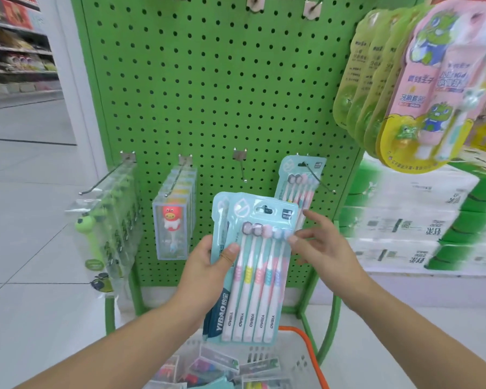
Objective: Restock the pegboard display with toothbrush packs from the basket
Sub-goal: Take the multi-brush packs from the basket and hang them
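two toothbrush packs [253, 265] in left hand [208, 265]

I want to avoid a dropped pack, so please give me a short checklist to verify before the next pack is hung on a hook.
1. Left hand grips the toothbrush packs firmly: ok, thumb pressed on the front.
2. Right hand has a grip on the front pack: not ok, fingertips only touch its right edge.
3. Hang hole in the front pack is free: ok, uncovered at the top.
4. A hook is free: ok, the empty hook holds nothing.
5. The matching hung pack sits on the hook to the right: ok.
6. Number of packs in the left hand: cannot tell, at least two.
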